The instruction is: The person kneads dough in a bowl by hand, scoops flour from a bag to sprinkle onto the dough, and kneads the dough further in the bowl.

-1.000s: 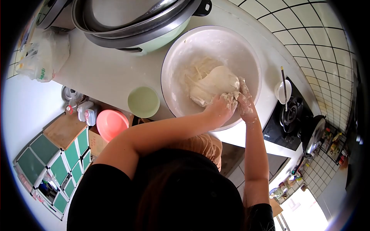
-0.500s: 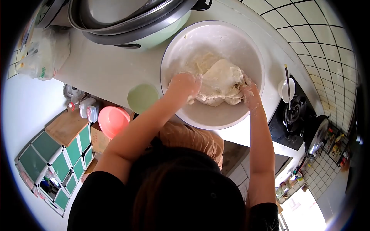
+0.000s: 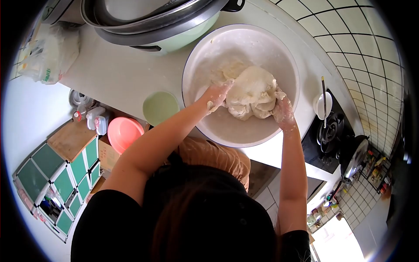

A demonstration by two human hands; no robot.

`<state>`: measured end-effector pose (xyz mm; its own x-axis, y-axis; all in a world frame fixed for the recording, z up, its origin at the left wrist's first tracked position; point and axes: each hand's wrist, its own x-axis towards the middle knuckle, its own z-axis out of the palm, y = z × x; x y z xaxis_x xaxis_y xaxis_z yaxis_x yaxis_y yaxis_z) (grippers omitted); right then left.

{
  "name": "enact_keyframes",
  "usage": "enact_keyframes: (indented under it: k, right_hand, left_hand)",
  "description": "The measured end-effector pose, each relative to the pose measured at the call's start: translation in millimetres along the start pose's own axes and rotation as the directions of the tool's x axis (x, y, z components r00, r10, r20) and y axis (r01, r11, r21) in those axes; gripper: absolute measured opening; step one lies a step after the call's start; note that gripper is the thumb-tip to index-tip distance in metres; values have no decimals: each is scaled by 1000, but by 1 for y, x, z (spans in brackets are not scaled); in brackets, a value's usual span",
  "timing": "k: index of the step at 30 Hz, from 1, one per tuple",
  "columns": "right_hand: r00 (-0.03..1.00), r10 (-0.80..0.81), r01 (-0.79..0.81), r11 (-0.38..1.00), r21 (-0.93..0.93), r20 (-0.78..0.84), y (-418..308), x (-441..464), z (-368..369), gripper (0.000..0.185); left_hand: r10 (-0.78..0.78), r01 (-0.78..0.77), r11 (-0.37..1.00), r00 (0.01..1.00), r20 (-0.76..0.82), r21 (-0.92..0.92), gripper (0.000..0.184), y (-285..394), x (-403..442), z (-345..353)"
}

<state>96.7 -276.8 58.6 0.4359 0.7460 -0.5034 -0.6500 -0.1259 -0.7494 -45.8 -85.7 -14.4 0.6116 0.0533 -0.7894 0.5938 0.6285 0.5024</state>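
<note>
A lump of pale dough [image 3: 252, 89] lies in a wide white basin [image 3: 244, 134], its near side folded and lumpy. My left hand [image 3: 218, 94] presses on the dough's left flank, with bits of dough stuck near the wrist. Against the right flank is my right hand [image 3: 283, 110], also smeared with dough. Both hands grip the lump between them, and their fingertips are partly hidden by it. Loose floury scraps lie behind the dough on the basin floor.
Left of the basin stands a pale green bowl [image 3: 161, 108]. Stacked metal pans [image 3: 152, 41] are behind it. On the right are a white bowl [image 3: 322, 106] with a chopstick-like stick and a black gas stove [image 3: 325, 144]. A pink basin [image 3: 124, 134] sits lower left.
My left hand has moved from a curled pose beside the dough to lie against its side. The dough looks more gathered and rounded, and its near edge is folded differently.
</note>
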Motion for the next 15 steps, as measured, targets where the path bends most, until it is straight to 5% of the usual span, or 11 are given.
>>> enact_keyframes:
  k: [2,5,8,9,12,15]
  right_hand:
    - [999,-5,4,1000,-29,-45,7,2,-6,74]
    - [995,-10,8,1000,-24,-99,25,-1,-23,82]
    - [994,-61,42,982,-186,-93,19,-14,-10,99]
    - [994,-64,40,965,-259,-86,19,-13,-12,101]
    - [982,-114,47,917,-396,-149,24,-11,-7,98]
    - [951,-95,-135,730,-670,-295,28,0,-8,88]
  left_hand:
    - [56,-36,971,995,80,-237,48,18,-21,11]
    - [113,-85,966,988,103,-243,44,28,-28,19]
    - [229,-218,972,963,140,-86,45,49,-45,39]
    - [257,-281,954,946,200,104,44,56,-43,43]
    - [254,-414,724,904,344,552,44,83,-29,57]
    - [115,-399,513,909,400,760,48,120,-37,84]
